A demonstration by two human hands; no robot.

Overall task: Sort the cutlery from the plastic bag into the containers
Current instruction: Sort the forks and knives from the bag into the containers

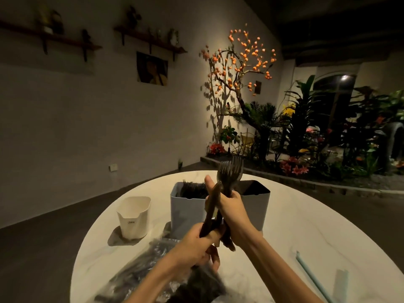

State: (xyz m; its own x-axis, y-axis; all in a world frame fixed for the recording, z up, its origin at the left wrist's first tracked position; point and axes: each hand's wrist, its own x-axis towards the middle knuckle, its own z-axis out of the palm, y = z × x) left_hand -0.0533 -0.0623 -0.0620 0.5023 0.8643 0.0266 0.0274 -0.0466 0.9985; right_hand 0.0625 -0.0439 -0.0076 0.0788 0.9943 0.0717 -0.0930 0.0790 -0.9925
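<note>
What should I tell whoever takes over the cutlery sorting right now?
Right hand: grips a bunch of dark plastic forks, tines up, above the containers.
Left hand: grips the lower ends of more dark cutlery.
Clear plastic bag: on the round white table, near edge, still holding dark cutlery.
Done: left grey square container already holds dark cutlery.
Left: drop the held forks, empty the bag. Right grey container contents unclear; small white cup looks empty.
</note>
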